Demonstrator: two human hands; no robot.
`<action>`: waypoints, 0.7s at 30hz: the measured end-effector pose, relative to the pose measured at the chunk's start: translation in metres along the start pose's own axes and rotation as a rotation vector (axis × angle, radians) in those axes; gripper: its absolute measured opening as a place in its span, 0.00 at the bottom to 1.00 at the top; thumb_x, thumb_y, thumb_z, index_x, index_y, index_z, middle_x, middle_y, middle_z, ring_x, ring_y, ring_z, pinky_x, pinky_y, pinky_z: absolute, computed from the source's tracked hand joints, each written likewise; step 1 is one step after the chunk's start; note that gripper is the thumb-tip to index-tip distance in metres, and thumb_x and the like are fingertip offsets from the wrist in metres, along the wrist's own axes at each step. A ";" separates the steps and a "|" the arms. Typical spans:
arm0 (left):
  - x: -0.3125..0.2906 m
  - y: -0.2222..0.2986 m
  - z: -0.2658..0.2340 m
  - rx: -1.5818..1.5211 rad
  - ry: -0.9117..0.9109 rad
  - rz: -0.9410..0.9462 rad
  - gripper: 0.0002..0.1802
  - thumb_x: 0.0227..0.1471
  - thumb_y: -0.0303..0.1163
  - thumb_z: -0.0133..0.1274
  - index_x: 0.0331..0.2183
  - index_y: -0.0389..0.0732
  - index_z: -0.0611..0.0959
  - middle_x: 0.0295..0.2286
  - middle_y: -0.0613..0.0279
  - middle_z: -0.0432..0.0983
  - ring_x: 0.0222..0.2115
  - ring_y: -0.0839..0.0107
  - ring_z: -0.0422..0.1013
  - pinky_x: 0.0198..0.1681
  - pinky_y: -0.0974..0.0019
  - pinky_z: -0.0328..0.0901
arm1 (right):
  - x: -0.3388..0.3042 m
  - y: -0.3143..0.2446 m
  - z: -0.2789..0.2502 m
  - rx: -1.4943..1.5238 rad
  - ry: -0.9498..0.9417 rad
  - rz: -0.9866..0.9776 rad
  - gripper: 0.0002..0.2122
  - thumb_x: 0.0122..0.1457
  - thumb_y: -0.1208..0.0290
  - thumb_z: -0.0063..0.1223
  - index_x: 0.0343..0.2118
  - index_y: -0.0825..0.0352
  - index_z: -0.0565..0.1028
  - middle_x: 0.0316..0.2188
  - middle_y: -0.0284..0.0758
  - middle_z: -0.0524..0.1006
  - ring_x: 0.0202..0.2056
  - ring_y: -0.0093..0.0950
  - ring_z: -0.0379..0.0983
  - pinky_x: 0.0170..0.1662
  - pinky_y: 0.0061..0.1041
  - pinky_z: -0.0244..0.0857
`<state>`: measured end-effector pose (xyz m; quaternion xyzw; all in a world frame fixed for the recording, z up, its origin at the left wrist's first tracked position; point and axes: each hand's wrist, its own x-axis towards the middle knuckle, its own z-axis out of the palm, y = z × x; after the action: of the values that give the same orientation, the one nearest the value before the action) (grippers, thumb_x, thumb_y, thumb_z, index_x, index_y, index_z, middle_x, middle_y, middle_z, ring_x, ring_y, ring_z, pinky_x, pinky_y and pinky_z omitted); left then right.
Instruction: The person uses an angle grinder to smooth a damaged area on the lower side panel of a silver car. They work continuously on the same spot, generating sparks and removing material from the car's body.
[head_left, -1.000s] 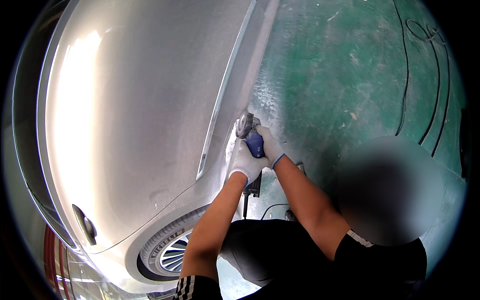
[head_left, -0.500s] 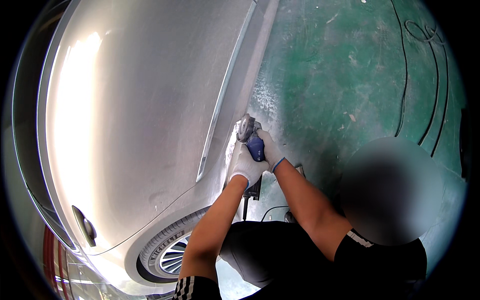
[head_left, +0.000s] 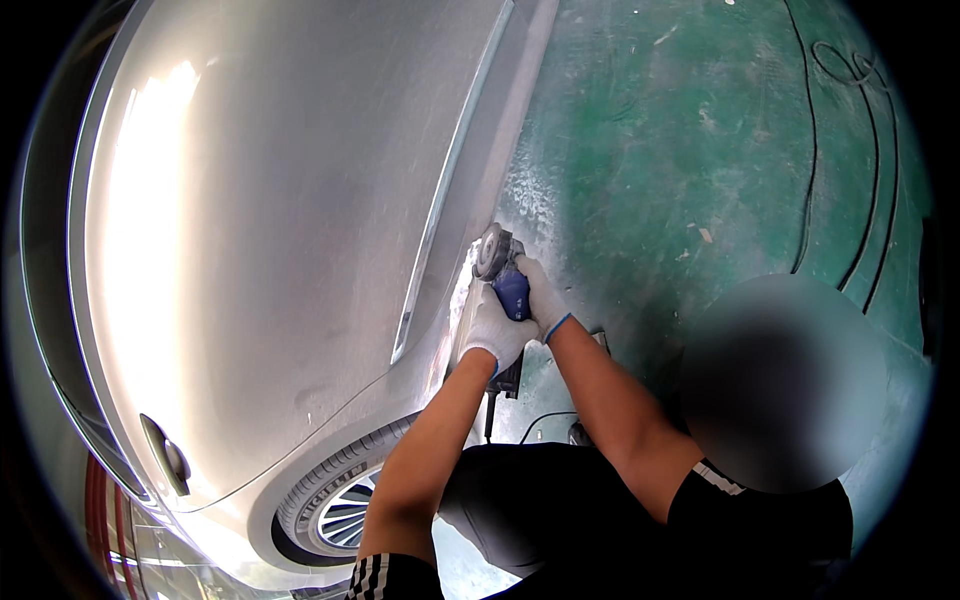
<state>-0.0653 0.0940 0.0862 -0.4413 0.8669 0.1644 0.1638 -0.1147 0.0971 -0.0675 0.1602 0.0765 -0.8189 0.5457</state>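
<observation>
Angle grinder (head_left: 513, 295) sits mid-frame, gripped by gloved left hand (head_left: 497, 330) and right hand (head_left: 543, 300); its disc (head_left: 490, 252) meets or nearly meets the silver car's (head_left: 300, 200) whitened sill (head_left: 461, 295). Sanding seems underway; the next pass calls for steady pressure.

Blue-edged white gloves (head_left: 497, 332) and white-striped black sleeves (head_left: 412, 578) are worn.

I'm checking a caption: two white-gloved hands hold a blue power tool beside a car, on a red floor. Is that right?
Not quite: the floor is green, not red, as the head view shows. The white-gloved left hand and right hand do hold the blue power tool beside the car.
</observation>
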 end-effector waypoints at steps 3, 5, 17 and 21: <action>0.005 0.001 0.001 -0.005 0.005 -0.001 0.50 0.41 0.39 0.71 0.61 0.32 0.67 0.50 0.41 0.79 0.51 0.49 0.78 0.56 0.54 0.72 | 0.003 -0.006 0.003 0.011 -0.011 -0.003 0.19 0.68 0.50 0.55 0.43 0.64 0.82 0.35 0.33 0.83 0.33 0.28 0.82 0.40 0.32 0.79; 0.003 0.005 -0.003 -0.010 -0.014 -0.014 0.51 0.41 0.39 0.71 0.62 0.31 0.66 0.50 0.42 0.79 0.51 0.49 0.78 0.56 0.54 0.72 | -0.004 -0.009 0.010 0.000 0.003 -0.011 0.20 0.68 0.49 0.55 0.43 0.64 0.83 0.35 0.33 0.83 0.33 0.27 0.82 0.40 0.32 0.79; 0.006 0.005 0.000 0.053 -0.026 -0.045 0.56 0.41 0.46 0.73 0.64 0.31 0.64 0.50 0.41 0.80 0.52 0.49 0.79 0.57 0.55 0.72 | -0.008 -0.015 0.012 -0.053 0.007 -0.013 0.22 0.68 0.49 0.55 0.46 0.66 0.83 0.36 0.35 0.84 0.32 0.28 0.82 0.39 0.33 0.79; 0.008 -0.017 0.004 -0.006 0.054 0.040 0.58 0.40 0.47 0.73 0.65 0.31 0.64 0.50 0.41 0.80 0.52 0.49 0.79 0.57 0.55 0.72 | -0.011 -0.008 0.019 -0.092 0.026 0.023 0.23 0.68 0.48 0.54 0.47 0.67 0.83 0.38 0.38 0.85 0.34 0.30 0.84 0.41 0.33 0.80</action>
<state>-0.0552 0.0804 0.0766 -0.4287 0.8791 0.1581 0.1357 -0.1218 0.1038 -0.0462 0.1465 0.1196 -0.8061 0.5608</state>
